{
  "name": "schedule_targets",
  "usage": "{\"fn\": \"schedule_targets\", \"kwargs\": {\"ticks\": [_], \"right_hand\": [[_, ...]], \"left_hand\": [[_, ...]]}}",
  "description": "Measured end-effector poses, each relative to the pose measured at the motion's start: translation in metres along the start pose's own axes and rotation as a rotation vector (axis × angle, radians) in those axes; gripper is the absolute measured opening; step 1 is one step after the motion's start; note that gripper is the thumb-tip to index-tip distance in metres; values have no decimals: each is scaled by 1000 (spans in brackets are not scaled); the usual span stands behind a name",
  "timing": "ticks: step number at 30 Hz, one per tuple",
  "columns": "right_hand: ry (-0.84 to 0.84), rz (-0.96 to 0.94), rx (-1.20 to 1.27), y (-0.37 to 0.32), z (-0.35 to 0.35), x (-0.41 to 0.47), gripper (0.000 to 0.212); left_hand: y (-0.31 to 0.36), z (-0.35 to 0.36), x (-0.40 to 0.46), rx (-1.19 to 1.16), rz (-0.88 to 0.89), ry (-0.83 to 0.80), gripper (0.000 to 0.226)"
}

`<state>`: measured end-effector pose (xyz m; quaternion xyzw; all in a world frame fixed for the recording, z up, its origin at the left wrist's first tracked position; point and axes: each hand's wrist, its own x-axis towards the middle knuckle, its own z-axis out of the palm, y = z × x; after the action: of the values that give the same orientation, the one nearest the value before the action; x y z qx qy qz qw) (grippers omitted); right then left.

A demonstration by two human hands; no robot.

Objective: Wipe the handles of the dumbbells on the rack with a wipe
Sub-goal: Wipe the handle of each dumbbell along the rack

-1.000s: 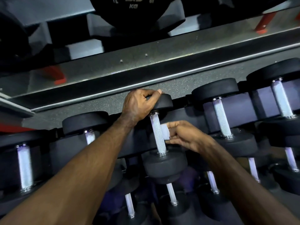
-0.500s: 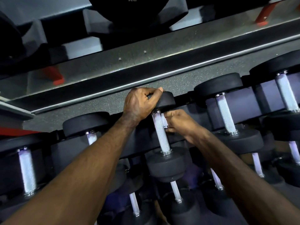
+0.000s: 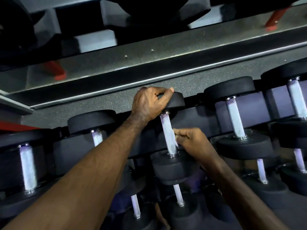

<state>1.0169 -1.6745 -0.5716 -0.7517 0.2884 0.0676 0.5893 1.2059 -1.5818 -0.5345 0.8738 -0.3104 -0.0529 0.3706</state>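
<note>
No writing or weight marking can be read anywhere in the view; the black plates on the upper tier are cut off by the top of the picture and show no lettering

The left hand (image 3: 150,103) grips the far head of the middle dumbbell (image 3: 174,166), fingers curled over the top of the black disc and thumb along its rim. The right hand (image 3: 192,141) pinches a small white wipe (image 3: 174,138) between thumb and fingertips and holds it against the right side of that dumbbell's knurled handle (image 3: 167,131), about halfway down and toward the near head. The wipe is mostly hidden by the fingers, with only a frayed edge showing

This dumbbell lies in the middle of the rack (image 3: 187,117), front to back, on the dark sloped tier. More dumbbells lie parallel beside it: one just to the left (image 3: 93,121), partly covered by the left forearm, another near the left edge (image 3: 28,168), one to the right (image 3: 235,120) and one at the right edge (image 3: 297,100). A lower tier holds smaller dumbbells (image 3: 178,195), largely blocked by both forearms

Behind the rack's back edge runs a strip of speckled floor (image 3: 99,105), then a grey metal rail (image 3: 149,63) with two small bolts, and red brackets (image 3: 57,72) on the frame above
</note>
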Motion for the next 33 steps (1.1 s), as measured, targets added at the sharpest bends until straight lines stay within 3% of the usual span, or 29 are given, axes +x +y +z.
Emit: {"fn": "schedule_targets", "kwargs": {"ticks": [3,7,10,12,15,21,26,33], "right_hand": [[-96,83,110,5,-5,-7,30],[61,79,232,-18,1,34,23],[112,75,143,-17,0,22,22],[56,91,18,-8,-3,-8,23],[37,95,20,-5,-3,-23,18],[242,11,78,-36,8,30,18],[107,105,-22,-10,7,-17,22],[69,126,371,-25,5,30,13]], "left_hand": [[-1,0,1,5,-7,3,37],[0,0,1,12,-1,-8,42],[-3,1,2,-13,3,-16,48],[-4,2,2,-12,9,-7,49],[-5,2,2,-4,-3,7,50],[-2,0,1,7,-19,-3,36],[1,0,-1,-10,-25,24,33],[0,0,0,15,-35,4,39]]}}
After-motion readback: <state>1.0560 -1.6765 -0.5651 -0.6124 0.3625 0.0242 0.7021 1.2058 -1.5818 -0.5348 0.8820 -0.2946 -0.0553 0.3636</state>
